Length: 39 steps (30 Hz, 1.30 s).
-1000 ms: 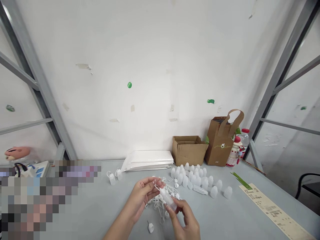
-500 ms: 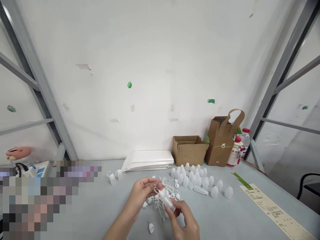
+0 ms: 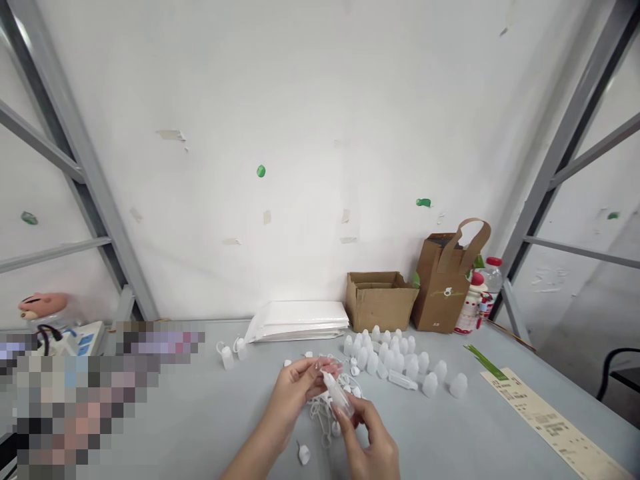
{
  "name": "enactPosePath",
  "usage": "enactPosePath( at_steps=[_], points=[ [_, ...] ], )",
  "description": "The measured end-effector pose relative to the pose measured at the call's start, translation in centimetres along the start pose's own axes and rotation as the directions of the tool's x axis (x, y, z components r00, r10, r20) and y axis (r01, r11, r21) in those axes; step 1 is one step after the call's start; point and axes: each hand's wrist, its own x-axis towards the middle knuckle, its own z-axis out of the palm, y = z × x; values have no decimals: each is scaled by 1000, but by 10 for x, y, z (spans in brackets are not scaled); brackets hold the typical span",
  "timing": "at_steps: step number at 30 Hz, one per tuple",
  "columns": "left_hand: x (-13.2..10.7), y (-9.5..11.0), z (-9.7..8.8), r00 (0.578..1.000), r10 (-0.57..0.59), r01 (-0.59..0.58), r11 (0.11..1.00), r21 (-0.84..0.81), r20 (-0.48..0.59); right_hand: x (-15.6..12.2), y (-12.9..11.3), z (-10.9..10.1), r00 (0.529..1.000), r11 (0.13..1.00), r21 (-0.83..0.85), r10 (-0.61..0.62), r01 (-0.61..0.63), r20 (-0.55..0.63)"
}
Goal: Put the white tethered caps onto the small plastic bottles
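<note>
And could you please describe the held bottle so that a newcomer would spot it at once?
Over the grey table, find the left hand and right hand at bottom centre. The small translucent bottle is between them, tilted, its lower end in the right hand's fingers. It alone is held; the other bottles rest on the table.

Bottles (image 3: 399, 362) — before the carton (image 3: 381, 312).

Your grey tabletop (image 3: 190, 413) carries a pile of white corded caps (image 3: 320, 409), a lone cap (image 3: 304, 455) nearer you, two looped bottles (image 3: 227, 359) to your left, translucent bottles (image 3: 412, 367) and a printed strip (image 3: 545, 421) to your right, and white packets (image 3: 300, 320), a carton (image 3: 377, 310) and a brown bag (image 3: 435, 301) behind.
</note>
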Motion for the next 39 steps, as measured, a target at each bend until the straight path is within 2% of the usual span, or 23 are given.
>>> enactPosePath(
  at_steps=[2, 4, 7, 9, 10, 11, 12, 14, 15, 17, 18, 21, 29, 32, 34, 36, 38, 39],
  points=[
    [-3, 2, 6, 998, 6, -5, 1000, -22, 57, 1, -1, -1, 999, 1000, 14, 22, -22, 25],
    [-5, 2, 9, 997, 21, -23, 999, 26, 71, 1, -2, -2, 998, 999, 36, 35, -37, 52],
    [-7, 1, 4, 998, 57, -53, 987, 154, -24, 0, -3, -1, 996, 997, 76, 18, -24, 87],
    [-11, 4, -12, 981, 127, -87, 963, 256, -144, -1, -3, 1, 993, 994, 105, 1, -13, 115],
    [-14, 8, -24, 956, 190, -111, 939, 326, -224, -1, -3, 1, 992, 994, 113, -1, -14, 130],
    [-17, 12, -39, 913, 277, -135, 898, 419, -299, -1, -2, 1, 990, 993, 116, 2, -19, 142],
    [-21, 17, -56, 858, 353, -112, 838, 534, -373, -1, -2, 1, 988, 993, 113, 7, -25, 153],
    [-29, 25, -92, 750, 445, 88, 667, 740, -490, -1, -2, 2, 986, 995, 94, 17, -33, 167],
    [-32, 28, -109, 713, 470, 208, 567, 797, -520, -1, -2, 2, 984, 996, 83, 19, -34, 177],
    [-37, 30, -136, 698, 509, 342, 382, 858, -504, -2, -2, 3, 978, 998, 61, 16, -29, 210],
    [-38, 29, -146, 693, 509, 361, 368, 857, -510, -3, -2, 3, 973, 998, 49, 14, -26, 229],
    [-34, 25, -158, 695, 492, 381, 365, 849, -524, -4, 0, 4, 966, 1000, 18, 10, -15, 258],
    [-15, 16, -155, 730, 478, 348, 355, 868, -488, -3, 3, 4, 964, 1000, 4, -8, 7, 266],
    [-19, 14, -157, 732, 479, 356, 337, 871, -485, -3, 3, 4, 966, 1000, 7, -2, 0, 258],
    [-29, 13, -164, 715, 496, 378, 318, 869, -492, -3, 2, 4, 970, 1000, 7, -5, 3, 245],
    [-43, 16, -178, 685, 542, 410, 266, 872, -487, -2, 2, 4, 974, 1000, 4, -21, 20, 226],
    [-58, 20, -198, 647, 646, 475, 73, 877, -405, -2, 2, 4, 975, 999, -5, -35, 37, 218],
    [-65, 23, -208, 617, 682, 526, 13, 850, -392, -2, 2, 4, 974, 999, -8, -42, 45, 224]
  ],
)
